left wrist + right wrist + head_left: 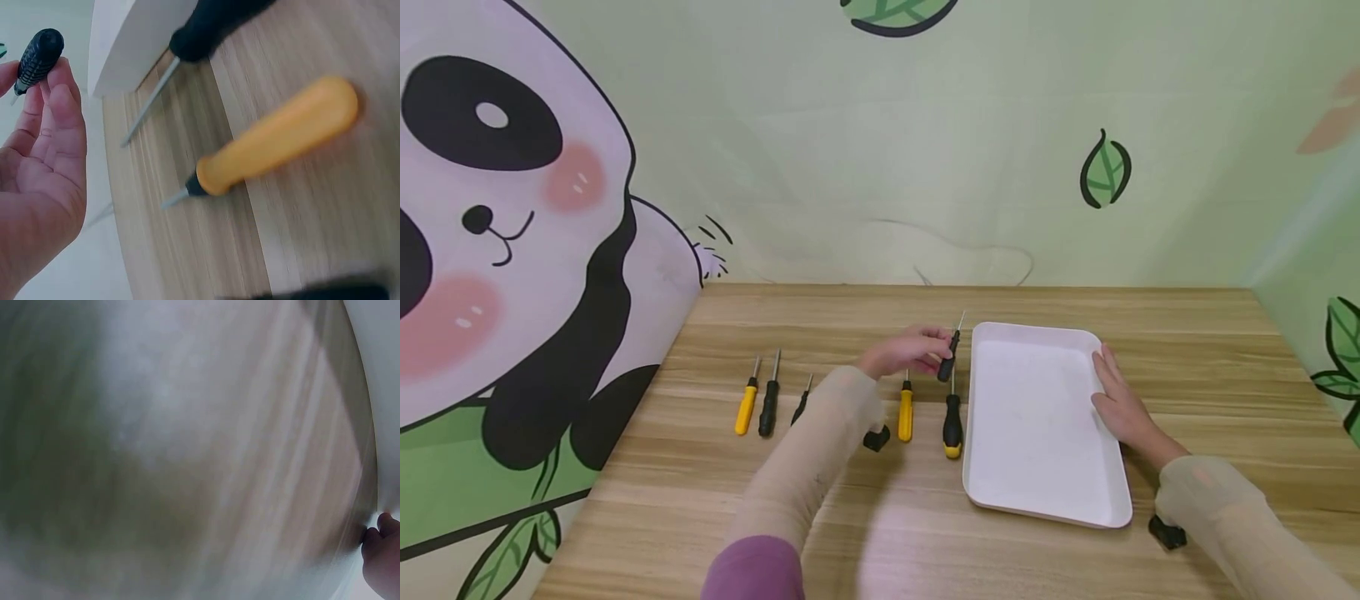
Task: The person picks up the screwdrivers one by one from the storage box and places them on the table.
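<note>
My left hand (910, 350) pinches a small black screwdriver (948, 360) by its handle, tip pointing up and away, just left of the white tray (1045, 515). In the left wrist view, thumb and fingertips hold that ribbed black handle (41, 55). The right hand (1126, 408) grips the tray's right rim, thumb over the inner side and fingers along the outside. Only part of this hand (382, 553) shows in the right wrist view, beside the tray's wall (387, 394). Below my left hand lie a yellow screwdriver (906, 414) and a black-and-yellow screwdriver (952, 421).
Farther left on the wooden table (647, 500) lie another yellow screwdriver (746, 408), a long black screwdriver (768, 408) and a small black one (801, 406) partly behind the left sleeve. A panda-printed wall (850, 167) stands behind the table.
</note>
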The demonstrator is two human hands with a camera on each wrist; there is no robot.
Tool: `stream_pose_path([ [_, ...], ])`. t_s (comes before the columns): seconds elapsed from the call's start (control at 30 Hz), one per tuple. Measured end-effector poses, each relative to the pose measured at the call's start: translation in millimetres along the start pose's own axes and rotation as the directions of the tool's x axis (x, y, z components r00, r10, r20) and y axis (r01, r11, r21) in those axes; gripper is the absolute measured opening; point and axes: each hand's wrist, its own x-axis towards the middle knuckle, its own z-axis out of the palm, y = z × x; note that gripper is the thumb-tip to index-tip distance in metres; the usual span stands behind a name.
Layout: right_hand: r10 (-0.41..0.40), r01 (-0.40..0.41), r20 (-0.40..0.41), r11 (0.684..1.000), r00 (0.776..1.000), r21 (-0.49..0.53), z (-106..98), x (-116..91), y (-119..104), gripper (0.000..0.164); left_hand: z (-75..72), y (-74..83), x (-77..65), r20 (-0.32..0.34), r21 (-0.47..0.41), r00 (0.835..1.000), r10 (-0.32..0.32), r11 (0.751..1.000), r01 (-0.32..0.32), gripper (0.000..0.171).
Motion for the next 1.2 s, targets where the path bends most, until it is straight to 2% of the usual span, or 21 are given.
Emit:
stream_pose_path([
  [0.3, 0.024, -0.024, 0.012, 1.0, 1.0, -0.012, -1.5, -0.3, -2.0, 0.058, -20.9, -2.6, -19.9, -0.032, 0.042, 0.999, -0.025, 0.999, 0.027, 0.015],
  [0.57, 0.016, -0.016, 0.011, 1.0, 1.0, -0.002, -1.4, -0.4, -0.9, 0.058, -31.5, -12.1, -24.1, -0.035, 0.038, 0.999, -0.037, 0.999, 0.038, 0.019],
  [0.83, 0.027, -0.027, 0.012, 1.0, 1.0, -0.012, -1.3, -0.1, -1.4, 0.058, -41.2, -19.5, -33.8, -0.038, 0.063, 0.998, -0.059, 0.996, 0.062, 0.008],
  [1.2, 0.025, -0.025, 0.009, 1.0, 1.0, -0.004, -1.3, -0.6, -1.9, 0.058, -56.7, -26.8, -50.5, -0.034, 0.081, 0.998, -0.052, 0.995, 0.054, 0.016],
])
